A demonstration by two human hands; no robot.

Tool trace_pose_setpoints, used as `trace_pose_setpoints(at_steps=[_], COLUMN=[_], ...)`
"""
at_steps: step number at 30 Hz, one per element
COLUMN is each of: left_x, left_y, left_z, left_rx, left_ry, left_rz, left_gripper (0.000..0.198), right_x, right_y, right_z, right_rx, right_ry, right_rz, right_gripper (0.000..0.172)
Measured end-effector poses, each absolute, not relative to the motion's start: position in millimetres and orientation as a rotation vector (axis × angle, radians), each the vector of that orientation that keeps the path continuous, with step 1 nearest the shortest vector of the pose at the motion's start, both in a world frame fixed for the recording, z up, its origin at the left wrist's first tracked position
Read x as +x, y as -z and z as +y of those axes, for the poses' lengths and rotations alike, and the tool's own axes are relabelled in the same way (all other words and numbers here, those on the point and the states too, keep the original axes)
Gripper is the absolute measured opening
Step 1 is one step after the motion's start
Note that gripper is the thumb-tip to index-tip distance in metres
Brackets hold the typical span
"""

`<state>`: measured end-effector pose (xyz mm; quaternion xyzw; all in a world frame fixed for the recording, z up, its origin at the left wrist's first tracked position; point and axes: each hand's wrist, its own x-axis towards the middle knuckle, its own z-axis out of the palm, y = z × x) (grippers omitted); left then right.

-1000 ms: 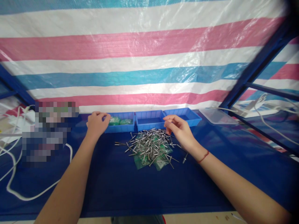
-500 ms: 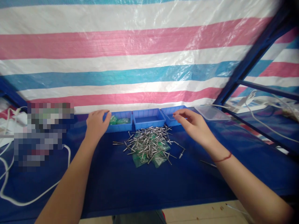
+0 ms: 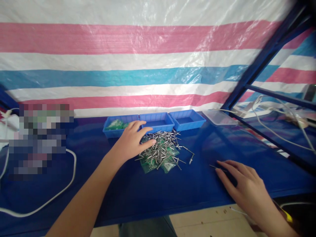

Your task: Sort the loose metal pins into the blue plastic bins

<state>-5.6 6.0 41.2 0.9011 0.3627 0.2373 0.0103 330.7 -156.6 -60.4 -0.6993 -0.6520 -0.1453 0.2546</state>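
A heap of silvery blind rivets (image 3: 160, 149) lies on green plastic bags (image 3: 147, 165) on the blue table. My left hand (image 3: 134, 140) reaches over the heap's left side, fingers spread, holding nothing that I can see. On the right, my right hand (image 3: 243, 179) is low over the table. Its thumb and forefinger are a little apart, on either side of a thin metal piece (image 3: 212, 166) lying there. Whether they touch it I cannot tell, and its near end is partly hidden by the fingers.
Behind the heap stand three blue bins in a row: the left bin (image 3: 112, 133) holds green bags, then come the middle bin (image 3: 158, 127) and right bin (image 3: 189, 123). A clear plastic lid (image 3: 219, 117) lies beside them. A white cable (image 3: 74, 164) curves across the left.
My right hand has come from the right bin down to the thin metal piece at right. My left hand has moved rightward from the left bin to the heap. The view has shifted slightly.
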Motion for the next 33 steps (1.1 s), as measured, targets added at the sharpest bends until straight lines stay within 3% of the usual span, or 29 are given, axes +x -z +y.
trace_pose_setpoints(at_steps=[9, 19, 24, 28, 33], left_x=[-4, -4, -5, -6, -4], left_y=[-50, -12, -6, -5, -3], left_z=[6, 23, 29, 31, 34], left_rx=[2.872, 2.911, 2.858, 2.801, 2.730], left_ry=[-0.877, -0.874, -0.929, -0.938, -0.972], left_rz=[0.985, 1.365, 1.543, 1.588, 1.592], left_gripper=[0.024, 0.037, 0.031, 0.030, 0.027], right_x=[306, 234, 243, 269, 279], right_y=[44, 39, 34, 26, 21], right_z=[-125, -55, -25, 5, 27], right_rx=[-1.732, -1.407, -1.382, -1.483, -1.592], right_ry=[0.139, -0.168, 0.040, 0.366, 0.327], right_rz=[-1.852, -1.917, -1.789, -1.815, -2.010], right_gripper=[0.024, 0.019, 0.020, 0.032, 0.029])
